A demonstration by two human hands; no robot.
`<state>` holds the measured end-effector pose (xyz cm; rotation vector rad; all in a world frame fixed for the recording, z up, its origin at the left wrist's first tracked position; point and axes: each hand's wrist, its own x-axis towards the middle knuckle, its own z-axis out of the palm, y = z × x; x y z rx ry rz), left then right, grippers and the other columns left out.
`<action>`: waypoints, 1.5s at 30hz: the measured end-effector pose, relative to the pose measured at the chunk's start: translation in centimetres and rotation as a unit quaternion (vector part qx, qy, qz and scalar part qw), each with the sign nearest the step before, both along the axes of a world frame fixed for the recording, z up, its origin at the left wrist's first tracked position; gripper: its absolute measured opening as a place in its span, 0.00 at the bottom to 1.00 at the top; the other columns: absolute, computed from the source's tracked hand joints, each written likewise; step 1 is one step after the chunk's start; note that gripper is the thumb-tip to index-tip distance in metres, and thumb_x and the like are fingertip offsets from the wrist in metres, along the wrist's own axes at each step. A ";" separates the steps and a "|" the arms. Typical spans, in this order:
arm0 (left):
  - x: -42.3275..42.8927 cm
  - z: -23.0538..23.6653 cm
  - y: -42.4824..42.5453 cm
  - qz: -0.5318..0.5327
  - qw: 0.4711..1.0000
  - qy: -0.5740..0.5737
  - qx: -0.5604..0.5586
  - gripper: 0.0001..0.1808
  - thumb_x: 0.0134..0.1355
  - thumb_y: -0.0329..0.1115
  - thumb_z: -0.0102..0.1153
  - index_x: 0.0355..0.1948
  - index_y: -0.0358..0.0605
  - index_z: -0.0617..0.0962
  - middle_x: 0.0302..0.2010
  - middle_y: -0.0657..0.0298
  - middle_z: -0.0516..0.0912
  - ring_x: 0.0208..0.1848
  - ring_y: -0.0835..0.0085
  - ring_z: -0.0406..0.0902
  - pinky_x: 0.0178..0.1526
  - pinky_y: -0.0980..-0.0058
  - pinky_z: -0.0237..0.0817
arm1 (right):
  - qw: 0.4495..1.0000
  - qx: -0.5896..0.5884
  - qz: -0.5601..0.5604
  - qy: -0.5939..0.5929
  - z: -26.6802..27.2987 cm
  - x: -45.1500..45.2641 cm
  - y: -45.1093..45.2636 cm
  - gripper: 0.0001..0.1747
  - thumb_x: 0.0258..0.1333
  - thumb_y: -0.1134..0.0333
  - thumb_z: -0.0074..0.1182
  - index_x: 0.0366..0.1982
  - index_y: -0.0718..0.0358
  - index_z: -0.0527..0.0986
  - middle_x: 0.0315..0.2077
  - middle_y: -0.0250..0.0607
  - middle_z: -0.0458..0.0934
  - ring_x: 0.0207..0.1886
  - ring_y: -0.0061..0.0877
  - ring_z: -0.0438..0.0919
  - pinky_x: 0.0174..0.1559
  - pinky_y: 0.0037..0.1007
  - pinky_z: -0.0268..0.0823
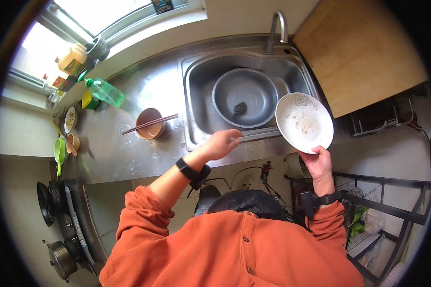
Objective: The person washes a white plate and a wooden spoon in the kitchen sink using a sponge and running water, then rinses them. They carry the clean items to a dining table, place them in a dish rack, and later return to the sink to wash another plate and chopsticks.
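My right hand [318, 165] grips the lower rim of a white plate [291, 122] with a grey flower pattern. Pale food residue is on the plate, which is tilted up beside the sink's right front. Empty, with its fingers loosely bent and the thumb apart, my left hand [223, 144] hovers by the front edge of the stainless steel sink [201, 118]. Inside the sink stands a round metal basin [246, 86]. A dark scrubbing pad [240, 108] lies in it. To the left, a brown bowl [150, 132] on the steel counter [118, 158] has a pair of chopsticks [133, 130] across it.
A curved faucet [283, 27] rises behind the sink, and a wooden board [359, 53] stands to its right. A green spray bottle [106, 94], a yellow-green sponge [89, 100], a plate with food scraps [70, 119] and a small bowl [73, 142] occupy the counter's left end.
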<state>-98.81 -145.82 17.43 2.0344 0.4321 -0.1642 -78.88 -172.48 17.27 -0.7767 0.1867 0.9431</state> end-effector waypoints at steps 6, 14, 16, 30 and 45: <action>9.2 -6.6 3.4 -0.149 0.975 0.058 0.151 0.16 0.60 0.37 0.49 0.46 0.41 0.76 0.41 0.52 0.80 0.45 0.57 0.76 0.49 0.67 0.65 | 0.999 0.014 -0.006 0.035 -0.8 1.6 -2.1 0.37 0.38 0.79 0.40 0.58 0.71 0.55 0.55 0.53 0.63 0.57 0.49 0.65 0.58 0.49 0.62; 16.8 -14.7 10.1 -0.262 0.910 0.210 0.242 0.24 0.55 0.43 0.53 0.54 0.53 0.73 0.46 0.57 0.79 0.48 0.57 0.75 0.50 0.66 0.64 | 0.988 0.085 -0.024 0.130 -1.0 2.9 -1.7 0.35 0.41 0.77 0.42 0.58 0.67 0.57 0.53 0.53 0.65 0.54 0.48 0.68 0.53 0.49 0.66; 17.7 -15.9 10.5 -0.244 0.906 0.240 0.248 0.22 0.52 0.38 0.52 0.50 0.54 0.75 0.49 0.58 0.78 0.52 0.59 0.73 0.53 0.65 0.64 | 0.987 0.076 -0.034 0.137 -0.5 3.4 -1.2 0.35 0.41 0.77 0.41 0.58 0.67 0.57 0.53 0.52 0.65 0.54 0.47 0.69 0.53 0.48 0.67; 21.1 -22.6 11.5 -0.203 0.869 0.334 0.302 0.25 0.48 0.42 0.58 0.49 0.50 0.76 0.52 0.58 0.74 0.54 0.55 0.71 0.54 0.65 0.64 | 0.996 -0.054 -0.059 0.039 -1.4 7.1 4.5 0.32 0.43 0.77 0.42 0.55 0.74 0.57 0.52 0.52 0.66 0.53 0.42 0.69 0.54 0.44 0.66; 18.9 -4.1 5.6 0.194 0.940 -0.102 0.261 0.23 0.44 0.29 0.63 0.43 0.40 0.72 0.41 0.48 0.75 0.44 0.50 0.74 0.46 0.63 0.67 | 0.997 -0.019 0.064 0.042 -7.2 12.3 7.3 0.30 0.42 0.81 0.42 0.54 0.73 0.59 0.49 0.51 0.67 0.50 0.40 0.70 0.52 0.43 0.66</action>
